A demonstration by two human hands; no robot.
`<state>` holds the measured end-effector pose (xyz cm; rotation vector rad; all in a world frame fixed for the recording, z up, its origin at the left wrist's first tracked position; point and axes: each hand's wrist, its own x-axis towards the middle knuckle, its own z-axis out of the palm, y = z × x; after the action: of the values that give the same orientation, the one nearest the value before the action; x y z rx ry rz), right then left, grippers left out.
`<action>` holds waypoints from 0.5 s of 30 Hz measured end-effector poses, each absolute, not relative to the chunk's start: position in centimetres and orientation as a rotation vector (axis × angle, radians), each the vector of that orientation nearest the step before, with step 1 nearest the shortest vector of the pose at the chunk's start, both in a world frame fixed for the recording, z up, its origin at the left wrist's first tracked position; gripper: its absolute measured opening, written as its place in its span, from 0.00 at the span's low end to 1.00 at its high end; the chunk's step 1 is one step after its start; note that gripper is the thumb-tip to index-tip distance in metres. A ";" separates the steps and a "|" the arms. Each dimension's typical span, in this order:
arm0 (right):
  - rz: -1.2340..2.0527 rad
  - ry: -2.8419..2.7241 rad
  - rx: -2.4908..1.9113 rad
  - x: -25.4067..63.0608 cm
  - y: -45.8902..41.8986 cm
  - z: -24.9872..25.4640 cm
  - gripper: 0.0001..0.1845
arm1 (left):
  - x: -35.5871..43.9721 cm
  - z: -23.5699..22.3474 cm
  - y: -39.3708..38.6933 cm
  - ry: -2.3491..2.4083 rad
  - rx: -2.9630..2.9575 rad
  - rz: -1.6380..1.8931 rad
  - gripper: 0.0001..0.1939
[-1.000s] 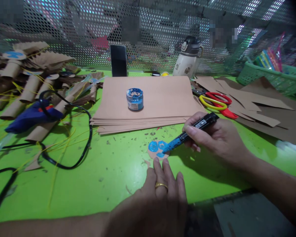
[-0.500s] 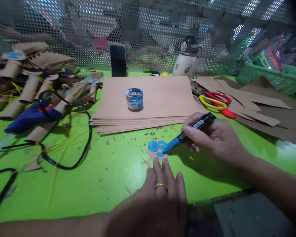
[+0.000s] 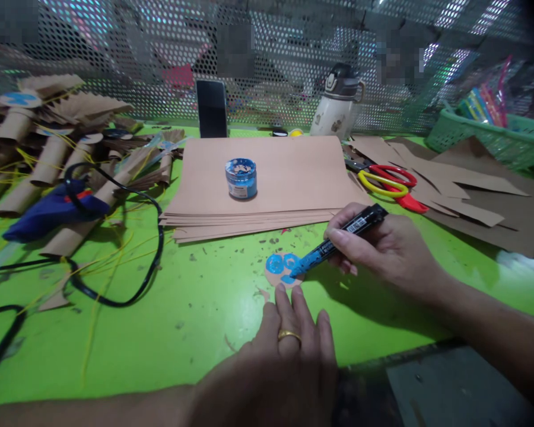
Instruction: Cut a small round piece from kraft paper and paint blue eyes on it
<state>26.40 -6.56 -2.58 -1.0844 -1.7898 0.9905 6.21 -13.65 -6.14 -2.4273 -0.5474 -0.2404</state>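
Note:
A small round brown paper disc with blue painted shapes lies on the green table. My left hand, a gold ring on one finger, is open with its fingertips on the disc's near edge. My right hand grips a black marker whose front end is coated in blue paint. That blue end rests on the right part of the disc, hiding some of it. Beyond my hands, a jar of blue paint stands on a stack of brown paper.
At the left lie a blue glue gun with a looping black cord and several paper-tube figures. Scissors and paper scraps lie right. Behind stand a phone, a bottle and a green basket.
The view has shifted very slightly. The marker's blue end stays on the lower blue shape of the disc, and my left hand keeps its place.

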 end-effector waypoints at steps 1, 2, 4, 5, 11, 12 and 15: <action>0.992 -1.788 -1.086 26.4 -6.5 -2.6 0.07 | 6.2 -6.2 -13.7 -0.530 -2.422 -0.253 0.20; 0.997 -1.784 -1.085 26.4 -6.5 -2.7 0.07 | 6.2 -6.2 -13.8 -0.525 -2.419 -0.261 0.20; 1.004 -1.773 -1.084 26.4 -6.5 -2.7 0.07 | 6.2 -6.2 -13.9 -0.538 -2.421 -0.255 0.20; 1.004 -1.770 -1.084 26.4 -6.5 -2.7 0.07 | 6.2 -6.2 -14.0 -0.542 -2.429 -0.241 0.20; 0.953 -1.777 -1.071 26.5 -6.3 -2.7 0.06 | 6.3 -6.2 -13.7 -0.558 -2.435 -0.256 0.20; 0.943 -1.778 -1.076 26.5 -6.3 -2.6 0.06 | 6.2 -6.2 -13.6 -0.571 -2.441 -0.249 0.19; 0.939 -1.767 -1.098 26.5 -6.4 -2.6 0.06 | 6.2 -6.2 -13.6 -0.577 -2.459 -0.217 0.20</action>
<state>26.50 -6.39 -2.56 -1.0984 -1.7674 0.9386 6.18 -13.63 -6.15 -2.4585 -0.5773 -0.2165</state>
